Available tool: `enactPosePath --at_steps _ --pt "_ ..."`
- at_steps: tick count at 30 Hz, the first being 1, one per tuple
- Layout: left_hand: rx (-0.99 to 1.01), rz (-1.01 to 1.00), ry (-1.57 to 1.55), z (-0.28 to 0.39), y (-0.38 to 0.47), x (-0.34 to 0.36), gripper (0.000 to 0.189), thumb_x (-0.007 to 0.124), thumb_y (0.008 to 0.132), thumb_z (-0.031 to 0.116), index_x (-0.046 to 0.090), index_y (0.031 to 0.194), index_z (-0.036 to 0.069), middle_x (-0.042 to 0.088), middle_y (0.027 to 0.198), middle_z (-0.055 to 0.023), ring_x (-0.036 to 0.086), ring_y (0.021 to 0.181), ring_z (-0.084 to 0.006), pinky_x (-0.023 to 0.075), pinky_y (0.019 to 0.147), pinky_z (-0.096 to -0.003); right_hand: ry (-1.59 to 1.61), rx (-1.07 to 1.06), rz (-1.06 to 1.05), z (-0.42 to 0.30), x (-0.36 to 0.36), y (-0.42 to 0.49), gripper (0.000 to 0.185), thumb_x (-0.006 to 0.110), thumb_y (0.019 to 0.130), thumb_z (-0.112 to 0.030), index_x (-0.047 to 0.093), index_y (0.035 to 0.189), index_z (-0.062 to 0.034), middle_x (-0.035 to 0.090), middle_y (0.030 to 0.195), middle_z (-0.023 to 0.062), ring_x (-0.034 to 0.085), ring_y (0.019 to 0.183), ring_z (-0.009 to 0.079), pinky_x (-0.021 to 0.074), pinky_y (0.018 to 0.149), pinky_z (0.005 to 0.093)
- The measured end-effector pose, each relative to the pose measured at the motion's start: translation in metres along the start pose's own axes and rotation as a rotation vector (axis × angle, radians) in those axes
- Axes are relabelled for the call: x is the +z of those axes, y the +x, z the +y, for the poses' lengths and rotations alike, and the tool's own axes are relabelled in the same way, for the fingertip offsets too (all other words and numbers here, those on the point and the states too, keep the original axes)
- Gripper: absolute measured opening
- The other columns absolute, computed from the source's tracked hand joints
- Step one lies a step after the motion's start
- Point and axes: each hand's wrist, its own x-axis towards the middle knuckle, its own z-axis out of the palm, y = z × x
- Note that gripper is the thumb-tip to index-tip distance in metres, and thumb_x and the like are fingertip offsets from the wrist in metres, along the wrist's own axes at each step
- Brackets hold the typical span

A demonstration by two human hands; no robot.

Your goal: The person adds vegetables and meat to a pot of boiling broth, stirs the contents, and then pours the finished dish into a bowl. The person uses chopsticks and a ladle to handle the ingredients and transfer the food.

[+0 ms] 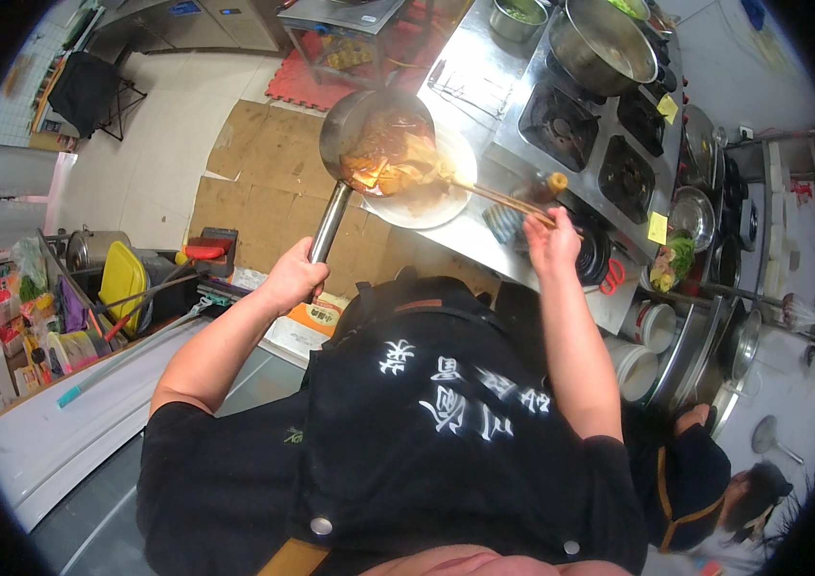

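My left hand (299, 276) grips the metal handle of a deep saucepan (335, 137), which is tipped over a large white bowl (461, 162). Brown broth and pale, flat pieces of food (396, 169) lie at the saucepan's lower rim, above the bowl. Held in my right hand (551, 241) is a pair of wooden chopsticks (501, 199); their tips reach the food at the rim. Steam blurs the bowl's contents. A bottle with a yellow-orange cap (557, 183) and a blue striped cloth (503, 222) are near my right hand on the steel counter (443, 245).
On the right, a gas stove (598, 155) carries a large steel pot (602, 47). Red-handled scissors (612, 277) lie near the counter's front. Flattened cardboard (256, 151) covers the floor. Another person (692, 482) is at the lower right. Crowded goods (25, 324) stand on the left.
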Motion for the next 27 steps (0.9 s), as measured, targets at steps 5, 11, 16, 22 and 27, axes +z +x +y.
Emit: enactPosePath --at_steps 5,11,16,22,27 --pt "-0.003 0.025 0.06 0.004 0.001 0.004 0.018 0.06 0.091 0.003 0.048 0.104 0.004 0.056 0.071 -0.0046 0.056 0.054 -0.014 0.0459 0.048 -0.0332 -0.023 -0.016 0.009 0.001 0.006 -0.004 0.027 0.052 0.114 -0.031 0.058 0.107 -0.0057 0.069 0.096 0.0191 0.076 0.079 0.0321 0.0677 0.072 0.044" --pt "0.003 0.027 0.048 0.005 0.003 0.005 0.018 0.061 0.092 0.003 0.048 0.104 0.004 0.055 0.071 -0.0044 0.056 0.054 -0.0141 0.0458 0.048 -0.0335 -0.053 -0.034 0.017 0.003 0.012 -0.007 0.027 0.051 0.114 -0.032 0.057 0.108 -0.006 0.069 0.096 0.0192 0.076 0.079 0.0318 0.0676 0.072 0.0437" --pt "0.0 0.038 0.072 0.005 0.006 0.005 0.017 0.06 0.092 0.003 0.048 0.104 0.003 0.055 0.072 -0.0048 0.057 0.055 -0.0143 0.0462 0.049 -0.0333 -0.082 -0.047 0.006 0.004 0.015 -0.008 0.027 0.051 0.114 -0.032 0.056 0.11 -0.006 0.069 0.098 0.0196 0.077 0.08 0.0316 0.0673 0.072 0.0427" --pt "0.017 0.064 0.104 0.007 0.006 0.006 0.019 0.061 0.091 0.004 0.049 0.106 0.002 0.057 0.073 -0.0057 0.057 0.055 -0.0147 0.0464 0.049 -0.0333 -0.15 -0.1 -0.021 0.006 0.022 -0.013 0.027 0.05 0.115 -0.032 0.057 0.11 -0.0059 0.07 0.1 0.0182 0.077 0.082 0.0307 0.0667 0.073 0.0413" --pt "-0.011 0.076 0.106 0.009 0.007 0.006 0.023 0.061 0.091 0.005 0.049 0.11 0.0 0.056 0.073 -0.0062 0.057 0.057 -0.0148 0.0467 0.05 -0.0338 -0.206 -0.133 -0.072 0.008 0.026 -0.018 0.028 0.051 0.114 -0.032 0.057 0.111 -0.0057 0.07 0.101 0.0163 0.077 0.083 0.0297 0.0662 0.075 0.0409"
